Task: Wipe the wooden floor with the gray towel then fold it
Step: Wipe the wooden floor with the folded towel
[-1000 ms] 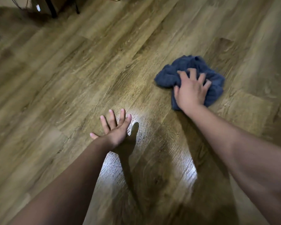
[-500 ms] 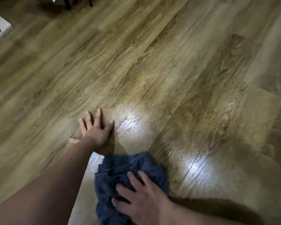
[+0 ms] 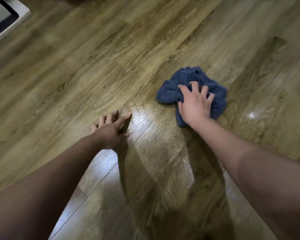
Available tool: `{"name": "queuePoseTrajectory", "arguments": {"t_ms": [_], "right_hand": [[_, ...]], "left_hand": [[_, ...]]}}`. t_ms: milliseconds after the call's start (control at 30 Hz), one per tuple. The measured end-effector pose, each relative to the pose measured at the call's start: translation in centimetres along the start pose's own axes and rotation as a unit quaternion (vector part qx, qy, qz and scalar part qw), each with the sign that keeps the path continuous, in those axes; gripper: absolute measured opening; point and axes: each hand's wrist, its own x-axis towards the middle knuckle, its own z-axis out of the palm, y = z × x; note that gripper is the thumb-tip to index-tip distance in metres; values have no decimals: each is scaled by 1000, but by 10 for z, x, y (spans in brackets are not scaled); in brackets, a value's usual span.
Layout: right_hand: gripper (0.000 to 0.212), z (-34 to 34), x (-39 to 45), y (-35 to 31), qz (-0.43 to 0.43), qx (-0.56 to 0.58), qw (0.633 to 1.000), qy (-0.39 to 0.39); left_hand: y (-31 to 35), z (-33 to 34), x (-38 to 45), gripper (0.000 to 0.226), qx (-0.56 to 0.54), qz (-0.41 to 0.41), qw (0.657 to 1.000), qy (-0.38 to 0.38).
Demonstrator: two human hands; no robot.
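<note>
From the head view: gray towel (image 3: 191, 87) bunched into a rough lump on the wooden floor (image 3: 93, 75), directly under the right hand (image 3: 195, 103), no clear long axis. Fingers spread and curled, pressing into the cloth. Left hand (image 3: 111, 130) well apart to the left, fingers splayed, braced on bare boards, holding nothing. Still wiping, judging by the crumple; folding not begun.
</note>
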Motion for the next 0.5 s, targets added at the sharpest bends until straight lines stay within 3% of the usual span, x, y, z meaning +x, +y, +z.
{"name": "queuePoseTrajectory", "arguments": {"t_ms": [100,233,367,500], "right_hand": [[53,4,-29,-17,-33,-8,999,23],[63,14,-100,-53,-135,-5,991,-5],[62,20,-199,-88,-259,24,964,-49],[53,27,-267,-83,-433,-7,894,-115]], "left_hand": [[-2,-2,0,59,-55,5,998,44],[-16,-8,-15,29,-203,29,971,120],[-21,5,-41,36,-107,19,985,137],[-29,20,-51,52,-52,-28,993,106]]}}
